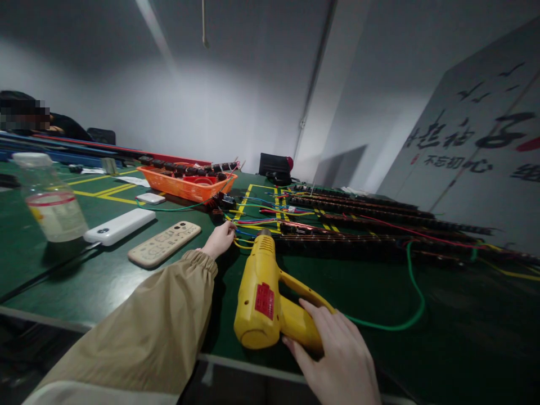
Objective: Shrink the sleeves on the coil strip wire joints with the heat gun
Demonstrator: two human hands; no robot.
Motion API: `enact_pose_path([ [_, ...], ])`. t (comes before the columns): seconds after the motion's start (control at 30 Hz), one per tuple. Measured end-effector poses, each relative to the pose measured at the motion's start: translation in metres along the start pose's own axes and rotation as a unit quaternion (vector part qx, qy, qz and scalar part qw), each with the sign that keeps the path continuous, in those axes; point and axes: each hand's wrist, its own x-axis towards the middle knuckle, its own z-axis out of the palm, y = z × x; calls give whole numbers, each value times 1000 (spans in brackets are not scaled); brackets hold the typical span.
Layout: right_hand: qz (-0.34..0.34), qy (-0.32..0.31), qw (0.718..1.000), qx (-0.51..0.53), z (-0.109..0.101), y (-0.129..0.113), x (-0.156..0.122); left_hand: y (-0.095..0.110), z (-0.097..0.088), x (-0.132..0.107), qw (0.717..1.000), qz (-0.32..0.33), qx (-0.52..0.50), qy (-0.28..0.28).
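A yellow heat gun (pixel 258 304) lies across the near part of the view, its nozzle pointing away toward a bundle of coloured wires (pixel 248 226). My right hand (pixel 335 351) is closed around the heat gun's handle. Further forward, my left hand (pixel 219 239) is closed, with its fingertips pinched at the wires left of the nozzle. Exactly which wires it grips is hard to see. Long dark strips (pixel 337 246) wound with copper-coloured parts stretch off to the right from the wires.
An orange basket (pixel 185 187) with dark strips stands at the back. On the left are a phone (pixel 164 246), a white power bank (pixel 120 226) and a plastic bottle (pixel 54 214). A green wire (pixel 415 304) loops at right. Another person (pixel 63 126) sits far left.
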Motion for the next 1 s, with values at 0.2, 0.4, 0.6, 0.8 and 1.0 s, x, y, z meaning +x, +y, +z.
enact_pose_path([
  [0.2,-32,27,999,-15,1,0,-1,3,0,1,1000,-13,-21,-1],
  [0.4,-27,-8,999,18,1,-1,3,13,-5,-2,997,-46,-64,-3],
  [0.6,29,-75,992,92,5,-13,14,19,-8,-4,999,-40,-25,9],
  [0.8,52,-114,984,126,6,-24,28,21,-10,-5,999,-31,-2,-12],
  [1.0,42,-147,978,142,8,-35,39,22,-14,-3,999,-35,-2,-20],
])
